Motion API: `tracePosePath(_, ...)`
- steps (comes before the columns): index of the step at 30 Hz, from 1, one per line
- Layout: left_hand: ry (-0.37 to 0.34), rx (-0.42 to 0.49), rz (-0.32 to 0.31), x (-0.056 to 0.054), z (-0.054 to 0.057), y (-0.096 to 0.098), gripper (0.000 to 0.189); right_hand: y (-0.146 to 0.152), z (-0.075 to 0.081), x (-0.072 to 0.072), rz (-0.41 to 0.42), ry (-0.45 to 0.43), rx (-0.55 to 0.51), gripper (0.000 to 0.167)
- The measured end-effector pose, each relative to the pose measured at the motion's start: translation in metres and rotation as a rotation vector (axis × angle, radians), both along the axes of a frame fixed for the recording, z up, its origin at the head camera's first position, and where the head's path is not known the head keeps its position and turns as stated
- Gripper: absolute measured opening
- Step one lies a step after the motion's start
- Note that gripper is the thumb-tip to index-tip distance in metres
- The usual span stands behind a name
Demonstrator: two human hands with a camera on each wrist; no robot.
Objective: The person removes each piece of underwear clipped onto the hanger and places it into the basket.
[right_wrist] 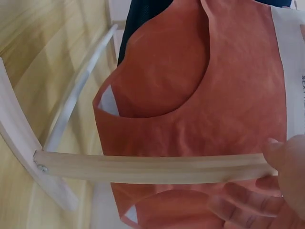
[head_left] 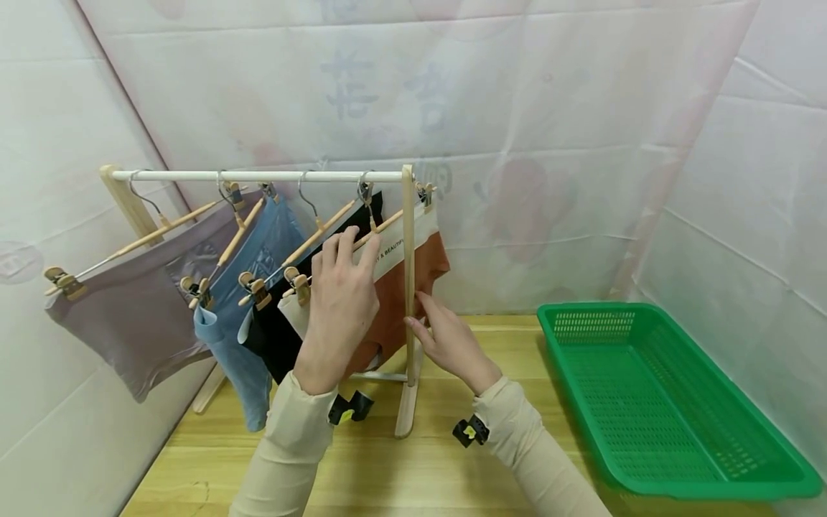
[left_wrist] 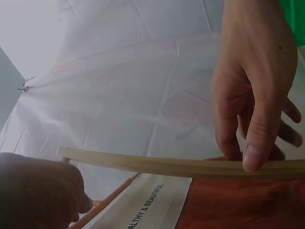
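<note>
Rust-orange briefs (head_left: 388,301) with a white lettered waistband hang from a wooden clip hanger (head_left: 391,220), nearest the right end of the rack. My left hand (head_left: 342,298) holds this hanger's bar just below its hook; its fingertips are partly hidden. Lower down, my right hand (head_left: 452,341) holds the rack's right post (head_left: 409,273), thumb on one side and fingers on the other. Those fingers overlap the orange fabric (right_wrist: 162,133) behind the post (right_wrist: 157,168) in the right wrist view. The left wrist view shows the right thumb lying against the post (left_wrist: 190,167).
Further left on the white rail (head_left: 258,175) hang black briefs (head_left: 274,334), blue briefs (head_left: 242,359) and mauve briefs (head_left: 142,301), each on a clip hanger. A green plastic basket (head_left: 581,402) stands on the wooden table (head_left: 362,467) at the right. Fabric walls surround the table.
</note>
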State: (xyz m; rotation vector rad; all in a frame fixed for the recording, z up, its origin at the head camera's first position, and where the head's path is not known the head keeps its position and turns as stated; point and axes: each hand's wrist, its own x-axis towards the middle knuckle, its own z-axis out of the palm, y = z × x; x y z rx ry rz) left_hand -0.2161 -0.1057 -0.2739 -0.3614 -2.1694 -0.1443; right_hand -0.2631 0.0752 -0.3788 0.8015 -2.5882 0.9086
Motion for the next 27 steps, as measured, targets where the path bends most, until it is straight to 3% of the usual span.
tracePosePath(5,-0.018,0.024,0.043,-0.007,0.002,-0.004,0.04,-0.006,-0.001,-0.005,-0.038,0.036,-0.014,0.03)
tracePosePath(10,-0.015,0.075,0.013,-0.014,0.002,-0.008,0.038,-0.011,-0.005,-0.009,-0.059,0.063,-0.014,0.018)
tracePosePath(18,0.034,0.093,-0.013,-0.022,0.006,-0.015,0.04,-0.013,-0.004,-0.02,-0.039,0.1,-0.002,0.016)
tracePosePath(27,0.071,0.082,0.007,-0.03,0.007,-0.023,0.037,-0.017,-0.006,-0.04,-0.048,0.051,0.005,0.016)
